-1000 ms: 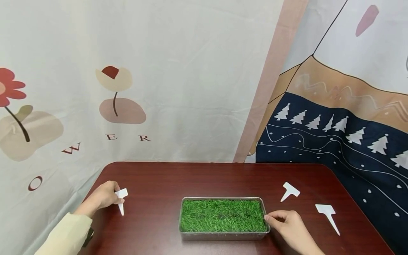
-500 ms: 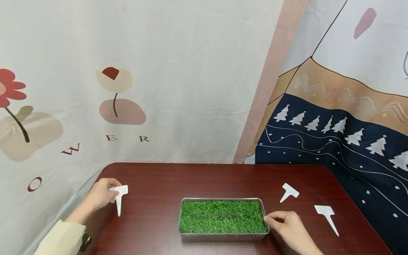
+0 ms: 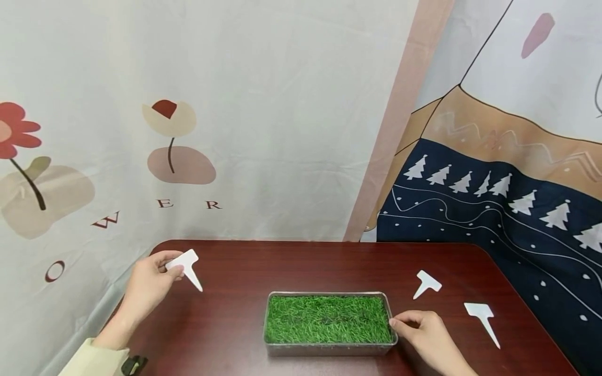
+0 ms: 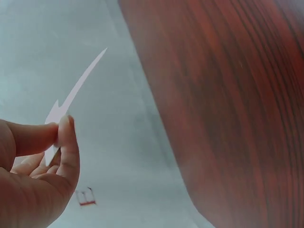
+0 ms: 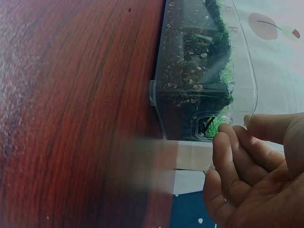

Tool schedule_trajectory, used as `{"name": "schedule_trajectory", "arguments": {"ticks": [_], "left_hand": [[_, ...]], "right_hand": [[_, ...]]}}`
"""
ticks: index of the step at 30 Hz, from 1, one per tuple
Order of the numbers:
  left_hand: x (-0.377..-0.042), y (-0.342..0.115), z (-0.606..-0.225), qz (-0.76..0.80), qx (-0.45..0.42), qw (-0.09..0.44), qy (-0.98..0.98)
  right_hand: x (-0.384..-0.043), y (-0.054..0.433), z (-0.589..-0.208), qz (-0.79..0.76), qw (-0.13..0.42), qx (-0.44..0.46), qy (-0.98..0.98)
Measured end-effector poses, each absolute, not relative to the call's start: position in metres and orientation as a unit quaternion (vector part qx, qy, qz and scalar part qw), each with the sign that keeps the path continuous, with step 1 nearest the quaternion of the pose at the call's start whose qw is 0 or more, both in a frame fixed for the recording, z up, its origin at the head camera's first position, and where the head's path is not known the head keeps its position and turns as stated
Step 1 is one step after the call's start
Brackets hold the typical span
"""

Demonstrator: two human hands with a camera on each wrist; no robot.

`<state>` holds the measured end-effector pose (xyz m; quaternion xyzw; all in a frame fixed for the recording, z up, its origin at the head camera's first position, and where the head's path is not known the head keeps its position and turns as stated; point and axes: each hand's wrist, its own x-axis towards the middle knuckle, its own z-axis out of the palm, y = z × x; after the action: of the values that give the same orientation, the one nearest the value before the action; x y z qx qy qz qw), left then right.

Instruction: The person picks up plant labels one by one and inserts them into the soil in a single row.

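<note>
Between thumb and fingertips, my left hand [image 3: 148,284] pinches a white T-shaped plant label [image 3: 189,265] above the table's left side. Its pointed stem slants down to the right; in the left wrist view the label [image 4: 80,85] appears nearly edge-on. A clear rectangular planter [image 3: 329,349] with short green grass [image 3: 324,318] stands near the middle. Through its wall the right wrist view shows dark soil with pale bits [image 5: 190,57]. My right hand [image 3: 430,337] pinches the rim at the planter's right end.
Two more white plant labels lie on the table to the right, one farther back [image 3: 427,282] and one nearer [image 3: 482,315]. The dark red wooden table [image 3: 226,324] has a printed curtain [image 3: 282,130] hanging behind it.
My left hand has lifted the plant label up and a little to the right, and its stem now tilts rightward. The right hand stays at the planter's rim.
</note>
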<state>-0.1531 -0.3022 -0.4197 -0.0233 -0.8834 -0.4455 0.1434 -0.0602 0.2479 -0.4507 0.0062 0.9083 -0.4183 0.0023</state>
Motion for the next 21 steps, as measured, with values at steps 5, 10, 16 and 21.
{"name": "schedule_trajectory", "arguments": {"ticks": [5,10,16,21], "left_hand": [[-0.141,-0.284,-0.41,-0.497,-0.024,0.172,-0.85],[-0.131,-0.269,-0.405,-0.515,-0.021,0.181,-0.837],[-0.122,-0.251,-0.4,-0.551,-0.023,0.18,-0.814],[-0.116,-0.235,-0.401,-0.594,-0.03,0.17,-0.785]], "right_hand": [[-0.059,0.248,-0.452,-0.419,0.001,0.007,0.908],[-0.058,0.248,-0.452,-0.422,-0.002,0.008,0.906],[-0.058,0.247,-0.451,-0.427,-0.001,0.01,0.904],[-0.058,0.246,-0.45,-0.428,-0.004,0.009,0.904]]}}
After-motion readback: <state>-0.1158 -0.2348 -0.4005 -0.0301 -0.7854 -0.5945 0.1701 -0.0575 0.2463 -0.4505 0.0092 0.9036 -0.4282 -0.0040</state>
